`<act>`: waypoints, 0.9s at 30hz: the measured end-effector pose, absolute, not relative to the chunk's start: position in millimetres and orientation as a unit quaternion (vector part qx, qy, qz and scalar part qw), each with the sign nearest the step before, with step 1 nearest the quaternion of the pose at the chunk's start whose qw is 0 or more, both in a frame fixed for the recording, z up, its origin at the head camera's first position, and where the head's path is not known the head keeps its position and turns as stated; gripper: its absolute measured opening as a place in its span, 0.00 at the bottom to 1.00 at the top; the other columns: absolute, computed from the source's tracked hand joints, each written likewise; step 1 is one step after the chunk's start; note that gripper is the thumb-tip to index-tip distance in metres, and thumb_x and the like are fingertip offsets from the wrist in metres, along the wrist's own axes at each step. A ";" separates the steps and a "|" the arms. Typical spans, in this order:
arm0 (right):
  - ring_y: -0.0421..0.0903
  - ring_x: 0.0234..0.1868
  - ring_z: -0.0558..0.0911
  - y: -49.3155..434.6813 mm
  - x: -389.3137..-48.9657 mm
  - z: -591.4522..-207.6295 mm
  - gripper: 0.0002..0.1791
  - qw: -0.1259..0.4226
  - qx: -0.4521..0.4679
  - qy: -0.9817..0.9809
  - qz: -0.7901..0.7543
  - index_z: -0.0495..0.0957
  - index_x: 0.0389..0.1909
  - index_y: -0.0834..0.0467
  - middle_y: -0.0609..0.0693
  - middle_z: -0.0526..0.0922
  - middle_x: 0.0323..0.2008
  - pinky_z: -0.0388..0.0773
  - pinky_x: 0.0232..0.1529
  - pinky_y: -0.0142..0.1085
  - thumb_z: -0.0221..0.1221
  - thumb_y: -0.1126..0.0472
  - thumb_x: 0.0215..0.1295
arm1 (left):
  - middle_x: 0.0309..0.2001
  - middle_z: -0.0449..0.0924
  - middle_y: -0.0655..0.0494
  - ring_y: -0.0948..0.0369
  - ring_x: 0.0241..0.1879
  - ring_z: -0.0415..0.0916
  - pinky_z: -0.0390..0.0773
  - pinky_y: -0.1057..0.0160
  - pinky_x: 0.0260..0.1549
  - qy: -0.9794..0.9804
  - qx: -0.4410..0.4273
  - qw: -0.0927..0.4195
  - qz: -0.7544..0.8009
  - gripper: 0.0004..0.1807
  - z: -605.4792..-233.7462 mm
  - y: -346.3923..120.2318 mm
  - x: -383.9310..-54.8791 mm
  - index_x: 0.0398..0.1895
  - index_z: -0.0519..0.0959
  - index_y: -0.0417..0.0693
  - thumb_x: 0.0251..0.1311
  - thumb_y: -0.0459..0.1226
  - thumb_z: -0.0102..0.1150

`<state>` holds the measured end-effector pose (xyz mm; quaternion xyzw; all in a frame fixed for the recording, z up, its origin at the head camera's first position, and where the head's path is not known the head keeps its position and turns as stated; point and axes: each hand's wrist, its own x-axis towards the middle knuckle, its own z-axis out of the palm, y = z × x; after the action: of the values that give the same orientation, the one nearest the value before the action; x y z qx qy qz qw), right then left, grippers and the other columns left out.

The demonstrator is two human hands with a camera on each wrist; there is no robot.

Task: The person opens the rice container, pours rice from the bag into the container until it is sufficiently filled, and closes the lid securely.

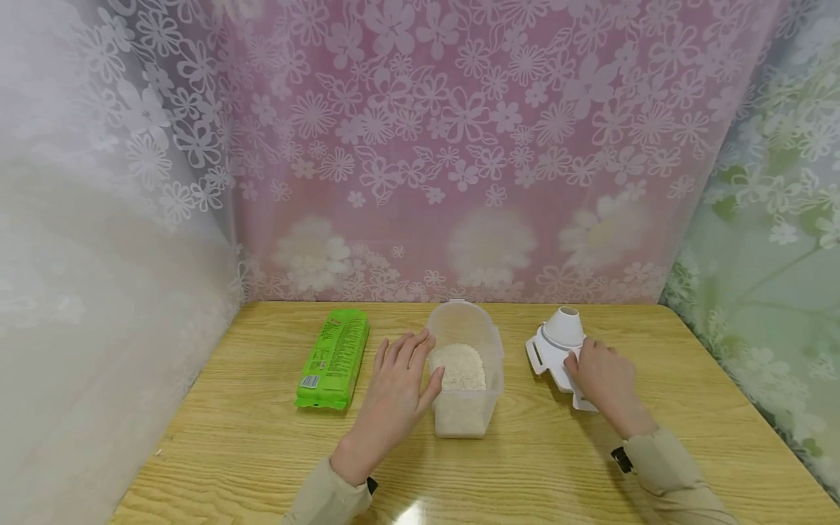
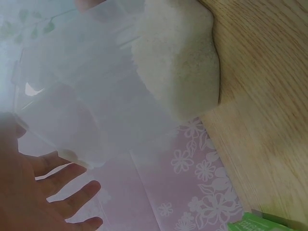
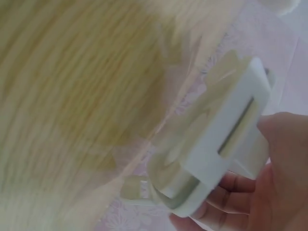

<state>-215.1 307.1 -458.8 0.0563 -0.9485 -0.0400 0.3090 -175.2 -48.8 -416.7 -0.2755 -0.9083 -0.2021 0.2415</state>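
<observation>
A clear plastic container (image 1: 467,412) partly filled with white, rice-like grains (image 1: 461,368) stands upright on the table, its top uncovered. My left hand (image 1: 399,386) is at its left side, fingers extended and spread. In the left wrist view, the thumb and index fingertips are right at the rim of the container (image 2: 96,72). To the right, my right hand (image 1: 605,380) grips a white plastic lid (image 1: 554,356) with a cone-shaped spout. The right wrist view shows the lid (image 3: 216,139) tilted on edge, with a slot in it and fingers behind it.
A bright green printed packet (image 1: 335,357) lies flat on the wooden table (image 1: 236,445), left of the container. Floral curtains (image 1: 446,182) hang behind the table and along both sides.
</observation>
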 end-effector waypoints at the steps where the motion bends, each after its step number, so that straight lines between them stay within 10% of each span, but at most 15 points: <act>1: 0.45 0.09 0.59 307.6 -215.1 -459.5 0.23 0.325 0.059 -0.943 -0.040 0.64 0.17 0.65 0.54 0.63 0.12 0.55 0.08 0.37 0.66 0.61 0.59 | 0.70 0.69 0.49 0.47 0.69 0.65 0.61 0.37 0.69 -0.908 -0.275 0.242 -0.202 0.25 -417.0 -48.8 -175.4 0.68 0.71 0.44 0.78 0.48 0.45; 15: 0.56 0.12 0.66 301.2 -212.4 -444.1 0.19 0.438 0.090 -0.894 0.003 0.63 0.21 0.66 0.61 0.70 0.15 0.59 0.08 0.43 0.62 0.59 0.57 | 0.70 0.70 0.48 0.46 0.69 0.66 0.61 0.37 0.69 -0.905 -0.277 0.249 -0.206 0.24 -417.9 -48.6 -176.3 0.67 0.72 0.43 0.77 0.48 0.46; 27: 0.50 0.13 0.63 286.2 -197.2 -424.3 0.16 0.424 0.091 -0.900 0.038 0.68 0.22 0.64 0.58 0.72 0.17 0.56 0.08 0.39 0.58 0.56 0.60 | 0.70 0.70 0.48 0.47 0.68 0.66 0.62 0.37 0.69 -0.903 -0.278 0.255 -0.206 0.24 -418.5 -48.9 -176.9 0.67 0.72 0.43 0.77 0.48 0.46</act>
<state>-197.2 286.2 -424.3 0.0910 -0.9001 0.0381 0.4243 -176.9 -48.9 -418.5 -0.2784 -0.9030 -0.2059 0.2545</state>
